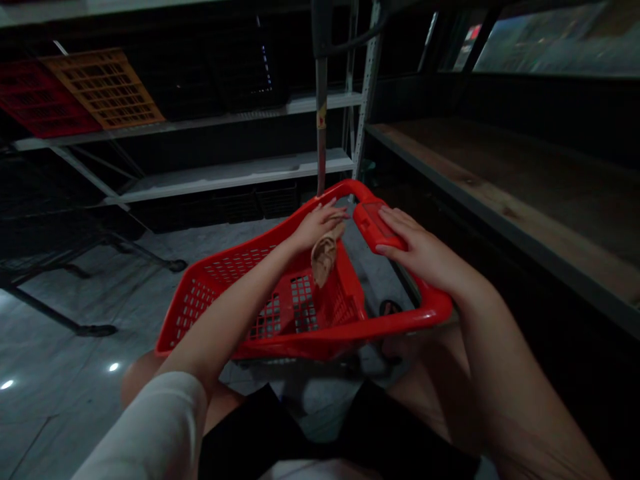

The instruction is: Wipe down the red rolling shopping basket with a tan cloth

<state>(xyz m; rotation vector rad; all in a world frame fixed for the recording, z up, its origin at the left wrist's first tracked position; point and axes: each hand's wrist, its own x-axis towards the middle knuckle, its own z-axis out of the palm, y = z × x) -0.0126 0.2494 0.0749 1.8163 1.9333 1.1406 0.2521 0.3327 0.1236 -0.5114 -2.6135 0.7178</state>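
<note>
A red plastic shopping cart (300, 343) with slotted walls stands between my knees, its handle loop at the right. My left hand (323, 225) reaches over the far side of the basket, fingers closed on a crumpled tan cloth (324, 259) that hangs down inside. On the red handle grip (375, 227) rests my right hand (413, 241), its fingers lying over the top and the thumb along the near side.
Metal shelving (240, 175) stands behind the cart, with an orange crate (107, 87) and a red crate (43, 100) at upper left. A wooden shelf (500, 183) runs along the right. An upright pole (321, 143) rises behind the basket. Dark wheeled frame legs (60, 317) stand at left.
</note>
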